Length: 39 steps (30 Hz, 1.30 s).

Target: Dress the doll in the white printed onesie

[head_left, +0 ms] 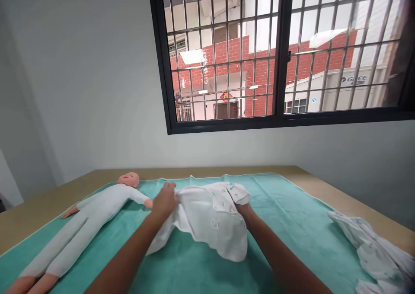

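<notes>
A white baby garment [207,218] with small printed marks lies bunched on the teal blanket [279,225]. My left hand [164,200] rests on its left edge, fingers curled over the cloth. My right hand [244,208] is tucked under the garment's right side, and its fingers are hidden by the fabric. A baby doll [94,214] in a white bodysuit lies face up on the left of the blanket, its outstretched hand close to my left hand.
The blanket covers a wooden table [327,190] set against a white wall under a barred window [279,52]. A second white printed cloth [376,250] lies crumpled at the table's right edge.
</notes>
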Tool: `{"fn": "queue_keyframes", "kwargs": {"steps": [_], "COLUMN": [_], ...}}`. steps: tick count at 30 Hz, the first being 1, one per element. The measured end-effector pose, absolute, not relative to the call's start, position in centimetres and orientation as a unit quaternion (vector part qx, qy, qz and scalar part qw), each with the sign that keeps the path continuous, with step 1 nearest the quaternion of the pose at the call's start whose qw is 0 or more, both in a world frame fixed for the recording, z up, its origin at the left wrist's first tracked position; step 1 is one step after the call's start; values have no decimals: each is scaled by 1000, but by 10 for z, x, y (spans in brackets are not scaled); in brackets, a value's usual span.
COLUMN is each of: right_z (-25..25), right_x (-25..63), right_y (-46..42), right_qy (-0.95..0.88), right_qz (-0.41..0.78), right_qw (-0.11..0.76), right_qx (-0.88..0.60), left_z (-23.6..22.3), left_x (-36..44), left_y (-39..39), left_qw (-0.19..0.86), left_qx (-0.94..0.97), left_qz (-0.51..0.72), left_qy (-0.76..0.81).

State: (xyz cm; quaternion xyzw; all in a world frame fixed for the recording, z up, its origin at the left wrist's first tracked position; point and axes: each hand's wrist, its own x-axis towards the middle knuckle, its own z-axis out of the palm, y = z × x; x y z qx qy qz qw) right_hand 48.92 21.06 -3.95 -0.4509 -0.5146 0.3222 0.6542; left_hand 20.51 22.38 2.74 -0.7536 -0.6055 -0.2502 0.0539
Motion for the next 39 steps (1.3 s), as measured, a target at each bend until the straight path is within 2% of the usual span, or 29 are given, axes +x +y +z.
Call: {"fn": "queue_keyframes", "kwargs": {"steps": [3, 6, 11, 14, 18, 20, 23, 25, 30, 32, 35, 37, 39], "right_z": [-68, -86, -88, -84, -83, -84, -85, -85, -84, -84, -86, -88, -91], "right_x": [509, 535, 536, 515, 499, 499, 508, 516, 532, 540, 557, 569, 576], "right_y": [224, 233, 235, 228, 218, 219, 224, 227, 226, 227, 231, 234, 235], "right_qy": [-445, -413, -488, -598, -720, -706, -650, -615, -575, -549, -502, -483, -478], "right_qz": [311, 280, 257, 257, 194, 202, 216, 224, 260, 225, 140, 103, 102], "right_qw": [660, 656, 593, 507, 376, 386, 434, 462, 488, 511, 548, 557, 552], "right_qx": [-519, -566, -587, -565, -550, -559, -585, -598, -603, -622, -654, -667, -675], "left_z": [-32, -70, -74, -69, -71, -71, -64, -56, -42, -44, -51, -57, -61], "left_x": [227, 232, 218, 216, 219, 218, 218, 220, 225, 216, 191, 171, 153], "left_y": [225, 207, 189, 189, 195, 195, 188, 179, 172, 183, 210, 227, 237], "left_qw": [56, -9, -122, -90, -11, -22, -102, -169, -387, -373, -223, -164, -191], "left_qx": [-817, -870, -883, -888, -884, -878, -859, -845, -781, -733, -677, -663, -666], "left_qz": [-273, -276, -222, -208, -185, -189, -244, -273, -235, -316, -457, -462, -418], "left_qy": [-505, -408, -395, -401, -429, -440, -439, -427, -431, -472, -532, -565, -587]}}
